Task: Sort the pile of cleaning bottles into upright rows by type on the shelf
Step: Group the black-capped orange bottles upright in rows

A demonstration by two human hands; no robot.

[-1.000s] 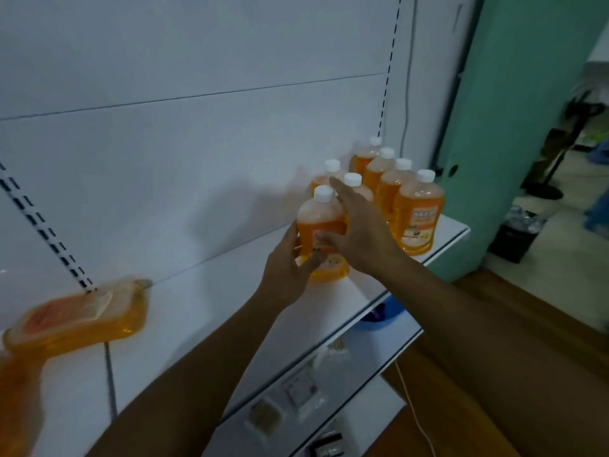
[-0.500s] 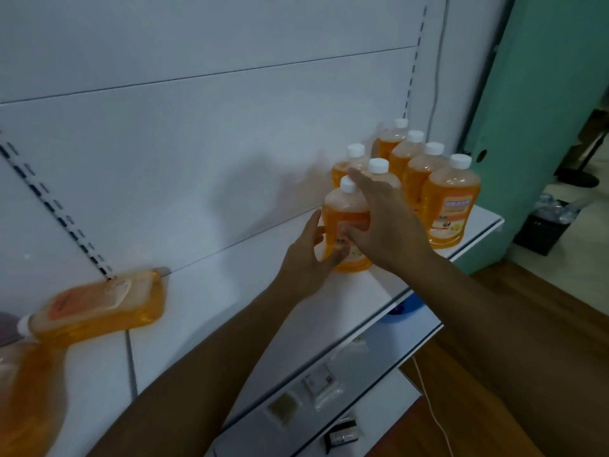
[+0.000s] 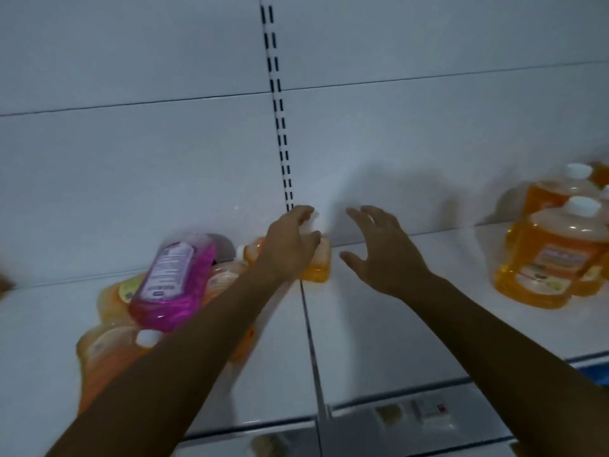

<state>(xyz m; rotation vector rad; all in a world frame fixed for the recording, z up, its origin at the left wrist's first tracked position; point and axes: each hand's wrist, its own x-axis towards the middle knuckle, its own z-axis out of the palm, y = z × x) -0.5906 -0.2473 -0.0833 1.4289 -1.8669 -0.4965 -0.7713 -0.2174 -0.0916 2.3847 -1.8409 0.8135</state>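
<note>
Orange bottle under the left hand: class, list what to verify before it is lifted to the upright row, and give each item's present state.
1. Left hand wrapped on the orange bottle: ok, fingers curl over its top.
2. Right hand free to help: ok, open and empty.
3. Bottle cap closed: cannot tell, hidden by fingers.
4. Pink bottle stable on the pile: not ok, it lies tilted on others.
5. Shelf space beside the upright row: ok, bare.
</note>
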